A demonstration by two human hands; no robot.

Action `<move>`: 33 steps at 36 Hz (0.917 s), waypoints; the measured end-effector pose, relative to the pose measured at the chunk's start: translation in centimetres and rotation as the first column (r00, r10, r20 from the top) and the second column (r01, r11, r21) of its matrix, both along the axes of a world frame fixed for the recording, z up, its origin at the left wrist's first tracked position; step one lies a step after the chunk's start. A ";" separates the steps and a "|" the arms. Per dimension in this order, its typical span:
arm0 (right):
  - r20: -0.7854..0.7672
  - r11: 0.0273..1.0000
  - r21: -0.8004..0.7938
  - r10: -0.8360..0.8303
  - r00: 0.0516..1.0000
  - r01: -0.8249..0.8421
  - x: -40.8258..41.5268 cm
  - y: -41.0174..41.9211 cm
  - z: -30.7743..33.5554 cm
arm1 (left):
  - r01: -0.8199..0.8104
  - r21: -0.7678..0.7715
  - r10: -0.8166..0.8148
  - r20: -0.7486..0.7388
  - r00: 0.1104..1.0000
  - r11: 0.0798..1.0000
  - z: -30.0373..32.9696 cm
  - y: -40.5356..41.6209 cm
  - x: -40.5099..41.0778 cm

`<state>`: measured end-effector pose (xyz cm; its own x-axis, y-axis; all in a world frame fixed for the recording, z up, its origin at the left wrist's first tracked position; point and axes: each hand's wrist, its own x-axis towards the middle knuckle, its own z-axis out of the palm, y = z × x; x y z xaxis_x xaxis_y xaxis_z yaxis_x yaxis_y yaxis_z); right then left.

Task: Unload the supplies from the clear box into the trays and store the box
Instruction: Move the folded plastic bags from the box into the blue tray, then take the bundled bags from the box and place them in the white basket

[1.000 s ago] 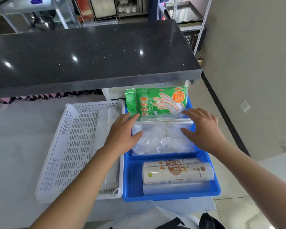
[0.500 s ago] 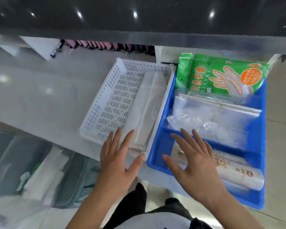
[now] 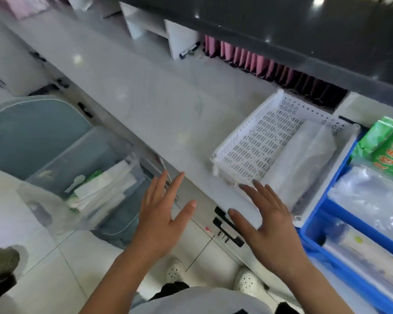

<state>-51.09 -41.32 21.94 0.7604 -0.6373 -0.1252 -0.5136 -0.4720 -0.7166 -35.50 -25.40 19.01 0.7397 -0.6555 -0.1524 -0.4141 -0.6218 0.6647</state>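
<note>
We see both hands empty, left hand (image 3: 161, 219) and right hand (image 3: 272, 225) with fingers spread flat, released. Clear box (image 3: 82, 184) sits left of the left fingers on the floor, supplies inside. White tray (image 3: 247, 141) and blue tray (image 3: 322, 225) on the desk right of the right fingers.

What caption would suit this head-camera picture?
Both hands, left and right, open and empty between the clear box and the white tray.

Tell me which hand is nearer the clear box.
Left. The left hand hovers open just right of the clear box on the floor; the right hand is farther right, by the white tray.
</note>
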 end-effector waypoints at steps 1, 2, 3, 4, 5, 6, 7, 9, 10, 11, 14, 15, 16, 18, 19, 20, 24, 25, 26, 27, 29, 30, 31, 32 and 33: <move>-0.019 0.999 0.009 0.039 0.999 -0.039 1.1 1.5 -0.1 | -0.028 -0.011 0.028 -0.016 0.999 1.000 0.0 1.5 0.8; -0.041 0.996 0.013 0.086 0.995 -0.086 2.2 2.9 -0.3 | -0.055 -0.010 0.055 -0.029 0.998 0.998 -0.1 3.0 1.7; -0.060 0.991 0.014 0.136 0.989 -0.135 3.4 4.1 -0.4 | -0.081 -0.004 0.081 -0.039 0.996 0.997 -0.3 4.6 2.5; -0.074 0.984 0.015 0.178 0.981 -0.177 4.7 5.3 -0.4 | -0.108 0.005 0.108 -0.051 0.993 0.994 -0.5 6.1 3.5; -0.082 0.978 0.014 0.209 0.975 -0.208 6.1 6.3 -0.4 | -0.136 0.013 0.136 -0.067 0.988 0.991 -0.8 7.6 4.4; -0.086 0.973 0.009 0.231 0.969 -0.231 7.4 7.2 -0.4 | -0.165 0.018 0.166 -0.082 0.983 0.986 -1.1 9.1 5.3; -0.089 0.968 -0.003 0.248 0.965 -0.250 8.8 8.2 -0.3 | -0.193 0.020 0.194 -0.091 0.977 0.981 -1.4 10.5 6.1; -0.091 0.959 -0.034 0.277 0.957 -0.281 11.3 10.2 -0.2 | -0.233 0.019 0.234 -0.098 0.967 0.972 -2.2 12.9 7.6; -0.092 0.954 -0.036 0.293 0.952 -0.297 12.5 11.3 -0.2 | -0.246 0.018 0.247 -0.105 0.963 0.969 -2.6 14.0 8.2; -0.097 0.948 -0.032 0.311 0.945 -0.316 13.6 12.3 -0.2 | -0.261 0.019 0.261 -0.115 0.958 0.965 -2.9 14.9 8.7; -0.136 0.917 -0.029 0.390 0.911 -0.398 15.7 14.7 -0.5 | -0.312 0.014 0.310 -0.161 0.937 0.950 -3.9 17.5 9.9; -0.151 0.907 -0.023 0.412 0.898 -0.420 16.3 15.1 -0.6 | -0.327 0.005 0.323 -0.174 0.930 0.945 -4.2 18.1 10.3; -0.166 0.900 -0.017 0.427 0.889 -0.435 16.9 15.4 -0.7 | -0.341 -0.005 0.334 -0.186 0.924 0.940 -4.6 18.7 10.8; -0.194 0.897 -0.008 0.432 0.881 -0.441 18.6 15.7 -1.0 | -0.364 -0.009 0.355 -0.207 0.912 0.931 -5.3 19.8 12.0; -0.205 0.898 -0.005 0.430 0.879 -0.440 19.6 15.8 -1.2 | -0.374 0.000 0.365 -0.214 0.906 0.928 -5.7 20.2 12.6; -0.219 0.894 -0.004 0.436 0.873 -0.448 20.7 16.0 -1.5 | -0.385 0.016 0.379 -0.219 0.899 0.923 -6.1 20.7 13.4; -0.251 0.855 0.035 0.508 0.824 -0.517 25.6 16.7 -3.0 | -0.465 0.083 0.469 -0.258 0.845 0.882 -7.4 22.6 16.0; -0.245 0.844 0.046 0.528 0.813 -0.534 27.1 16.9 -3.4 | -0.483 0.099 0.491 -0.271 0.828 0.870 -7.6 23.2 16.7; -0.237 0.832 0.054 0.548 0.802 -0.552 28.8 17.2 -3.7 | -0.499 0.115 0.510 -0.279 0.813 0.859 -7.7 23.7 17.5; -0.227 0.819 0.063 0.569 0.790 -0.571 30.6 17.5 -4.1 | -0.512 0.131 0.527 -0.280 0.802 0.849 -7.8 24.3 18.4; -0.201 0.787 0.091 0.615 0.763 -0.610 34.4 18.1 -4.6 | -0.537 0.163 0.561 -0.264 0.785 0.828 -7.9 25.3 20.5; -0.188 0.768 0.109 0.640 0.745 -0.632 36.4 18.3 -4.9 | -0.554 0.183 0.583 -0.256 0.771 0.812 -7.9 25.8 21.8; -0.178 0.747 0.118 0.664 0.727 -0.654 38.3 18.5 -5.0 | -0.572 0.204 0.607 -0.254 0.753 0.795 -7.9 26.2 23.1; -0.173 0.728 0.123 0.685 0.707 -0.675 40.4 18.6 -5.2 | -0.589 0.223 0.630 -0.258 0.732 0.776 -7.9 26.5 24.4; -0.172 0.709 0.128 0.705 0.689 -0.694 42.4 18.8 -5.4 | -0.604 0.238 0.650 -0.267 0.712 0.760 -7.9 26.8 25.7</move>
<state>-8.69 -22.54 16.58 0.9391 0.0801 -0.3342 -0.1779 -0.7187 -0.6722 -9.83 1.44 11.11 0.8680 -0.0166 -0.4962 0.3190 -0.7472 0.5830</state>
